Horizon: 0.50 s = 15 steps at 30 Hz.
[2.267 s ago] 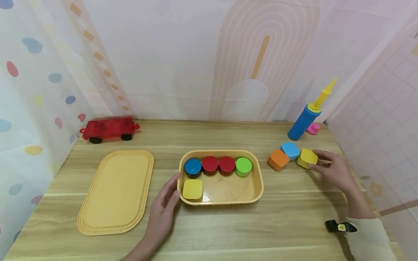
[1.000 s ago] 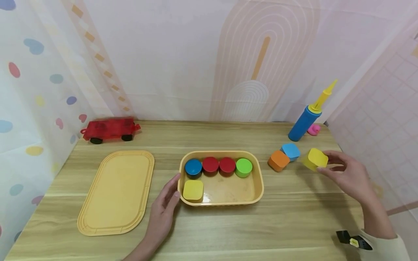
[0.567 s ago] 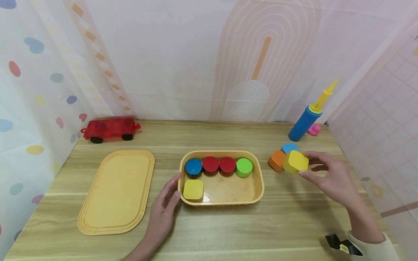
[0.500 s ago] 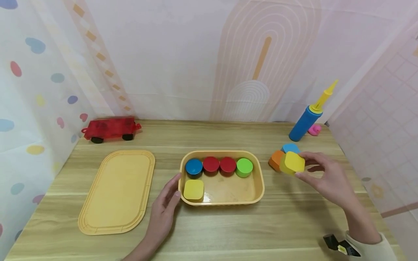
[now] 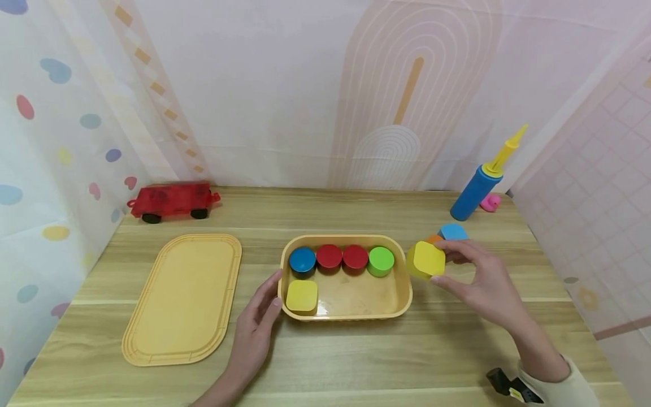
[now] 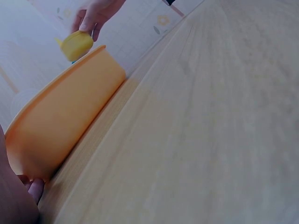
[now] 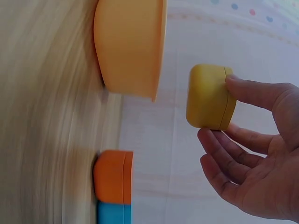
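Observation:
In the head view my right hand (image 5: pixel 480 282) holds a yellow rounded-square block (image 5: pixel 427 260) in the air by the right rim of a yellow-orange bin (image 5: pixel 351 317). The right wrist view shows thumb and fingertips pinching this block (image 7: pixel 208 97), a thin seam running round it, apart from the bin. My left hand (image 5: pixel 254 325) touches the bin's left end with relaxed fingers. Inside, a blue round piece (image 5: pixel 302 261), two red ones (image 5: pixel 329 258) and a green one (image 5: pixel 381 260) stand along the back wall. Another yellow block (image 5: pixel 302 296) sits in the front left corner.
Right of the bin, an orange block (image 5: pixel 434 238), mostly hidden by my right hand's block, adjoins a light blue block (image 5: pixel 453 232). Behind stand a blue pump (image 5: pixel 473 195) and a pink duck (image 5: pixel 490 202). A flat yellow lid (image 5: pixel 183 299) and red toy wagon (image 5: pixel 173 200) are left.
My right hand has lifted the yellow block off the table and carried it left, past the orange and blue blocks, to the bin's right rim. The left hand has stayed put.

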Motion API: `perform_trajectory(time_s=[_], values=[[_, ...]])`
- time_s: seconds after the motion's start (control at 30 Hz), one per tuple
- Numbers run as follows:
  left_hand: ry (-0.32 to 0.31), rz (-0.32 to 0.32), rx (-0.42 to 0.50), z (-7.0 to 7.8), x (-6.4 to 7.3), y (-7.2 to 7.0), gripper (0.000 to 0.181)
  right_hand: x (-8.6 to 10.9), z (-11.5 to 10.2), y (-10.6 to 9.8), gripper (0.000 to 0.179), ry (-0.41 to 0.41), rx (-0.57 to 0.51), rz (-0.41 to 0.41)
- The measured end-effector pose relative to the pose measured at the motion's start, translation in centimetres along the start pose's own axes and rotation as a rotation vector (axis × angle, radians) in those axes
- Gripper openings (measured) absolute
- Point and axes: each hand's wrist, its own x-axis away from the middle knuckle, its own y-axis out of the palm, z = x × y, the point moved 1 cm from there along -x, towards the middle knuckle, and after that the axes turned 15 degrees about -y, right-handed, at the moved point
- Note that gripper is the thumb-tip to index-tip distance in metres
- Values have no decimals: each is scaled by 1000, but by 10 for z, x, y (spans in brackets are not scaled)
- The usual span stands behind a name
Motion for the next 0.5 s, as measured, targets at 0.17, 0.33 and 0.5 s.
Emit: perform_trajectory(time_s=[0.17, 0.33, 0.5], values=[[0, 2, 1, 0, 0, 0, 46, -4, -7, 11, 57, -3, -15, -24], [7, 3, 0, 0, 0, 0, 46, -7, -13, 21, 55, 9, -35, -47], [3, 4, -1, 0, 0, 0, 46, -10, -17, 32, 57, 16, -70, -73]])
